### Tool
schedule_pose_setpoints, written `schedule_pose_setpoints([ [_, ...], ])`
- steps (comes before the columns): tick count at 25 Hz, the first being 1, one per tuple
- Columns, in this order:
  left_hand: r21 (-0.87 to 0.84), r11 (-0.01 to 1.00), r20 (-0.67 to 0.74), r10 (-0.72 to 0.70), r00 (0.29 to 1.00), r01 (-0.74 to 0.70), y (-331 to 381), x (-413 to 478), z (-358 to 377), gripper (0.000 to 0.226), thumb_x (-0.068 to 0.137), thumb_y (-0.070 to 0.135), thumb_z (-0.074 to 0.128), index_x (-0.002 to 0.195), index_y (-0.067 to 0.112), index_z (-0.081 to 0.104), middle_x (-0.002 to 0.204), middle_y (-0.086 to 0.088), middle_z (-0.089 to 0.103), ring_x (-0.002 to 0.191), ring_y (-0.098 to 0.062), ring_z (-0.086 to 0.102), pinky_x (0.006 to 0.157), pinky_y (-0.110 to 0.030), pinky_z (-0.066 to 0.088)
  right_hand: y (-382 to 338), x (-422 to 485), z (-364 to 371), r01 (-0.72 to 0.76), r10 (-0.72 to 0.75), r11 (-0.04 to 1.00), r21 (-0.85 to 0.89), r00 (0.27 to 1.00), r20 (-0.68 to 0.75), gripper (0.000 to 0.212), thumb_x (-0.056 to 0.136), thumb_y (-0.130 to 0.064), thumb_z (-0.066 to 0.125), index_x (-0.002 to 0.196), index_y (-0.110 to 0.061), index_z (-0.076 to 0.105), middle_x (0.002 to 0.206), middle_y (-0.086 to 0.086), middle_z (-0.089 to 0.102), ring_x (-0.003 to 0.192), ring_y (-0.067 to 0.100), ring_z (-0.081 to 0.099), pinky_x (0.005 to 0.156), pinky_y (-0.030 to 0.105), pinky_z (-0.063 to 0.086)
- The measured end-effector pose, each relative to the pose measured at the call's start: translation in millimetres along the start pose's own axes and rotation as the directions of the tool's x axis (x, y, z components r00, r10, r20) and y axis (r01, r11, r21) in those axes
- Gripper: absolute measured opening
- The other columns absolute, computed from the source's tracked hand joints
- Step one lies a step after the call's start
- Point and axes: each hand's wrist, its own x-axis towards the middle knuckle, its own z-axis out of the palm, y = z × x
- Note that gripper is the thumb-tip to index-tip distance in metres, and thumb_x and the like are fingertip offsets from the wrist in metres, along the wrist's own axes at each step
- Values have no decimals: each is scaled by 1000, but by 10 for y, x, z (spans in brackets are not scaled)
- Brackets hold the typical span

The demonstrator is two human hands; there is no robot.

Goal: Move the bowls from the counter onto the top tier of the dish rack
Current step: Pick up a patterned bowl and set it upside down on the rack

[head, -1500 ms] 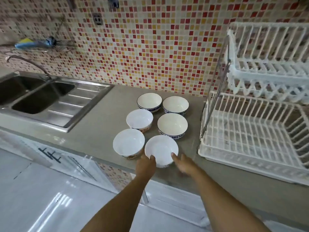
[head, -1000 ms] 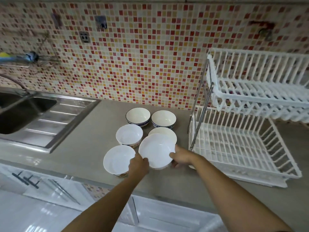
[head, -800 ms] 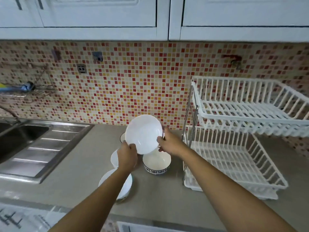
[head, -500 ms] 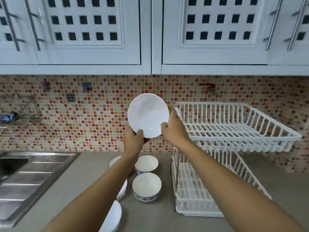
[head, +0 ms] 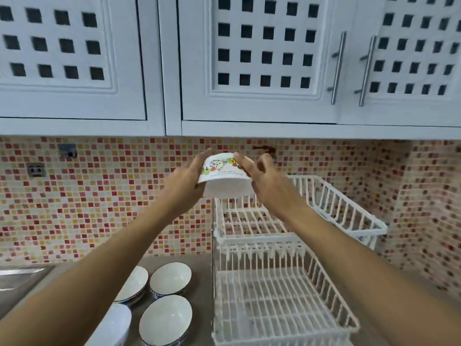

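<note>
**Bright, even light, with motion smear**

Soft daylight fills the kitchen, no hard glare. The white cabinet doors (head: 262,58) bow outward at the frame's edges. Both hands and the dish rack (head: 287,283) look smeared. Faint shadows sit under the bowls on the counter (head: 202,283), near left.

Wall: mosaic tile wall (head: 104,196) of small red, orange, yellow and cream squares, running into a corner at the right.
Cabinets: white upper cabinets (head: 154,71) with square cut-out grids in the doors; two metal bar handles (head: 338,67) stand upright.
Fittings: two grey wall sockets (head: 37,170) at left.
Table: grey-brown table (head: 202,270) beneath.
Sink: steel sink edge (head: 17,275) at far left.
</note>
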Motion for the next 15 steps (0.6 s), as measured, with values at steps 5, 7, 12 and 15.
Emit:
schedule_pose_setpoints([
  [5, 1, 1000, 55, 25, 998, -25, 200, 169, 508, 56, 88, 6, 57, 140, 12, 35, 120, -9, 60, 84, -8, 48, 63, -13, 38, 723, 30, 123, -110, 40, 938, 329, 976, 215, 82, 83, -34, 69, 148, -38, 18, 148, 5, 30, 126, 26, 45, 103, 43, 40],
  [7, -6, 999, 115, 36, 993, -35, 216, 224, 663, 62, 85, 6, 60, 140, 18, 33, 122, -7, 59, 88, -10, 49, 63, -13, 42, 933, 37, 203, -114, -5, 933, 342, 944, 330, 86, 77, -38, 73, 147, -36, 22, 149, 0, 32, 131, 21, 40, 105, 38, 38],
  [12, -263, 963, 439, 64, 896, 60, 144, 338, 1002, 89, 71, 27, 68, 144, 37, 18, 144, -3, 32, 119, -28, 49, 91, -40, 55, 1378, 46, 467, -126, -23, 911, 392, 935, 354, 85, 70, -23, 81, 140, -30, 34, 147, -1, 38, 125, 18, 46, 103, 42, 46],
  [15, -273, 956, 512, 50, 857, 107, 134, 428, 1081, 91, 71, 34, 75, 143, 39, 19, 146, 5, 26, 124, -26, 45, 95, -39, 54, 1511, 117, 657, -53, -97, 928, 368, 920, 379, 89, 67, -25, 84, 138, -27, 31, 146, -2, 36, 126, 15, 43, 106, 38, 43],
])
